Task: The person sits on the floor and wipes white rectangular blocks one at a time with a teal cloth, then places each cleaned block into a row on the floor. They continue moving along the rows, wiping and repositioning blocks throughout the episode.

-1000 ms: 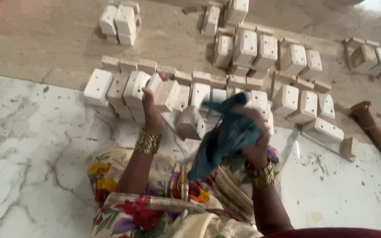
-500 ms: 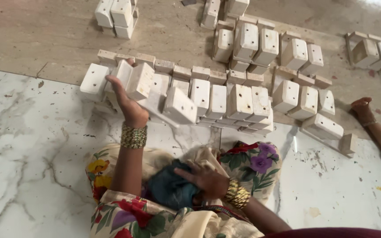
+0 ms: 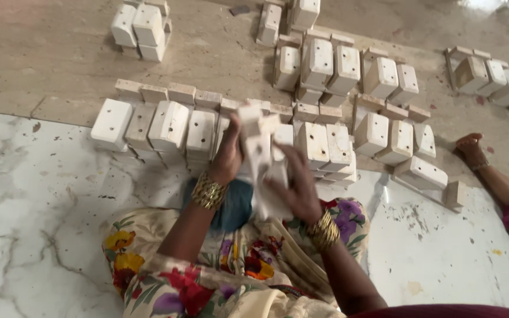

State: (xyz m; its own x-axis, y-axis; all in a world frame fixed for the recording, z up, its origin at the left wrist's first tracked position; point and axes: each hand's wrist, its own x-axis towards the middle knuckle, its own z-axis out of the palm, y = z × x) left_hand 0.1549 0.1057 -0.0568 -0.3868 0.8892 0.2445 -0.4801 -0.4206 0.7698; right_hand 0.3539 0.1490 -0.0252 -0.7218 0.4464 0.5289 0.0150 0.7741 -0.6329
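A white block (image 3: 258,147), blurred, boxy and pale with small dark holes on its face, is held up above the lap between both hands. The left hand (image 3: 229,154) grips its left side with fingers closed round it; the right hand (image 3: 297,184) clasps the lower right side. Below them a blue cloth (image 3: 234,203) lies on the floral skirt (image 3: 148,259). Beyond, rows of similar white blocks (image 3: 169,125) stand on the floor (image 3: 42,59). Another person's hand (image 3: 471,147) rests at right.
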